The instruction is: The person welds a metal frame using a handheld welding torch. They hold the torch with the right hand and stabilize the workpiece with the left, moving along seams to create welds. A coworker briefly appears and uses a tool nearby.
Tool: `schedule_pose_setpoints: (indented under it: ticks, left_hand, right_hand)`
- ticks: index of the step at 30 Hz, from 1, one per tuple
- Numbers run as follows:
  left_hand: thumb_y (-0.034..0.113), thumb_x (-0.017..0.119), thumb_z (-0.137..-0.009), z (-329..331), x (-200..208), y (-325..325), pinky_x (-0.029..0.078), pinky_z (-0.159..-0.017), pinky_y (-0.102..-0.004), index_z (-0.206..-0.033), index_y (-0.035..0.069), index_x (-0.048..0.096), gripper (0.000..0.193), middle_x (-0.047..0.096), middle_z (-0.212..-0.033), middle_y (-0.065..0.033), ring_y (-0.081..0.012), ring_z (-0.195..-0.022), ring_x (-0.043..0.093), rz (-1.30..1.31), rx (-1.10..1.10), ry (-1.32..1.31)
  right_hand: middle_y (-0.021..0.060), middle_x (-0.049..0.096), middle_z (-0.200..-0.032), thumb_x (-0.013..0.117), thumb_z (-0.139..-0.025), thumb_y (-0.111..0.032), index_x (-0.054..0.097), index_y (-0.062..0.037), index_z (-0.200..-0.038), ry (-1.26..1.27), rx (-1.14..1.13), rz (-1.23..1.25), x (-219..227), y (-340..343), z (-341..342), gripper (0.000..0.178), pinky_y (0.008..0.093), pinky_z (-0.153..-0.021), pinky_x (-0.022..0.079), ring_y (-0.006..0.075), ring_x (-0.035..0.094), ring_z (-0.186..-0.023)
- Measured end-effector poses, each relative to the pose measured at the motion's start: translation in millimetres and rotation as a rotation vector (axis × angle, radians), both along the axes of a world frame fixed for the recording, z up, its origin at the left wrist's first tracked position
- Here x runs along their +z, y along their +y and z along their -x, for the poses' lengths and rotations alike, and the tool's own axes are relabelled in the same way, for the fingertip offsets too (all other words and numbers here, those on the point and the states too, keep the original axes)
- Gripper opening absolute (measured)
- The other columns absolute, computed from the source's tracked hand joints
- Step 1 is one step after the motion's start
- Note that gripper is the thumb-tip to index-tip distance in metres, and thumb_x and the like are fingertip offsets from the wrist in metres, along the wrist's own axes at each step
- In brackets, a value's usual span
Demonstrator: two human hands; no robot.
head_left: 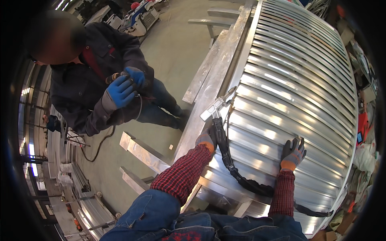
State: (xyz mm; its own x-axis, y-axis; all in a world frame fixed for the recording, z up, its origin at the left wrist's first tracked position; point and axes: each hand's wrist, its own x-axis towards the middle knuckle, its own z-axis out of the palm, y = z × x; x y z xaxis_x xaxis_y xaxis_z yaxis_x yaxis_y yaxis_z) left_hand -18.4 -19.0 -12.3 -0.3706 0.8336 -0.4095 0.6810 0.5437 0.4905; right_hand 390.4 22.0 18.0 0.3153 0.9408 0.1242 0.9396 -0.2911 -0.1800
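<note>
1. Slatted metal panel (293, 100): filling most of the right half, slats running crosswise.
2. Co-worker in a dark jacket (76, 92): upright at the left, both blue gloves (122, 91) raised before the chest.
3. Metal beam (215, 80): lengthwise along the panel's left side.
4. Black cable (242, 180): curving across the panel's near part, from silver tool to beneath right forearm.
5. Silver tool (213, 108): at the panel's left edge, reaching over the beam.
6. Right hand (292, 154), gloved: on the slats, fingers apart.
7. Left hand (206, 139), gloved: just beside the cable; finger state impossible to tell.
</note>
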Motion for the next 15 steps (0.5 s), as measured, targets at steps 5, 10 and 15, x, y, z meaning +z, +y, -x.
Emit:
schedule_pose_setpoints:
  ticks: [5,10,15]
  left_hand:
    - [0.049,0.051,-0.108,-1.5,-3.4,-1.2,0.052,-0.105,-0.0522,-0.135,0.005,0.066,0.054,0.071,-0.132,-0.0271,-0.0469,-0.127,0.064,-0.045,0.034,-0.039]
    - [0.042,0.062,-0.102,-3.4,-10.0,-2.8,0.055,-0.098,-0.0508,-0.128,0.008,0.071,0.044,0.074,-0.120,-0.0248,-0.0460,-0.117,0.069,-0.107,0.074,0.042]
    - [0.045,0.047,-0.109,-1.5,-9.6,-2.8,0.055,-0.099,-0.0537,-0.126,0.004,0.073,0.051,0.073,-0.120,-0.0292,-0.0482,-0.117,0.069,-0.077,0.038,0.081]
  right_hand:
    - [0.0134,0.050,-0.163,0.062,-0.104,-0.042,0.072,-0.0117,-0.137,-0.003,0.005,-0.063,-1.9,-2.8,0.4,0.046,0.0486,-0.125,0.034,0.0343,0.052,-0.145]
    - [0.0145,0.054,-0.161,0.060,-0.104,-0.044,0.073,-0.0120,-0.137,0.017,0.001,-0.039,-1.0,-5.6,-0.7,0.048,0.0478,-0.127,0.031,0.0327,0.048,-0.150]
    - [0.0140,0.054,-0.161,0.061,-0.104,-0.045,0.075,-0.0116,-0.133,0.004,-0.013,-0.053,-1.2,-6.0,0.8,0.047,0.0470,-0.125,0.033,0.0332,0.052,-0.146]
